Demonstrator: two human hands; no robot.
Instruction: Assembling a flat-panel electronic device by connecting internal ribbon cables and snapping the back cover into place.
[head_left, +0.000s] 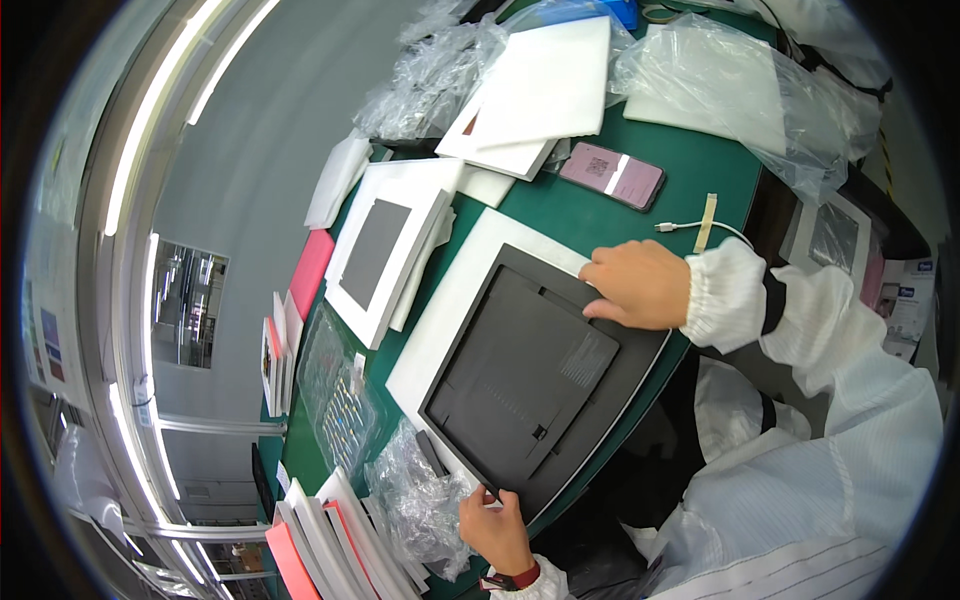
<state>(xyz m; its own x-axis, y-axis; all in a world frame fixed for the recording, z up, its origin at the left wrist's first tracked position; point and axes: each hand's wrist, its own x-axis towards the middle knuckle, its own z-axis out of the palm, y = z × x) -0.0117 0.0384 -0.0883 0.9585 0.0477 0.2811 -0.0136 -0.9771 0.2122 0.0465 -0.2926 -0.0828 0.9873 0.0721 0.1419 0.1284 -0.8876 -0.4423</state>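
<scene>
A flat dark plastic housing point(520, 375), with a raised rectangular panel and a small printed label, lies on a white foam sheet point(440, 315) on the green table. My left hand point(497, 530), a dark watch with a red strap at its wrist, pinches the housing's lower corner between thumb and fingers. At the opposite end, my right hand point(645, 285) curls its fingers at the edge, thumb over the top surface. A small dark strip point(431, 453) lies beside the housing near my left hand, next to crumpled clear plastic film point(415, 490).
White foam sheets point(545, 80) and plastic bags point(720, 75) cover the far side. A phone point(612, 176) and a white cable point(690, 226) under tape lie beyond my right hand. A grey-centred white panel point(385, 250), a tray of small parts point(340, 400) and foam stacks point(340, 540) line the left.
</scene>
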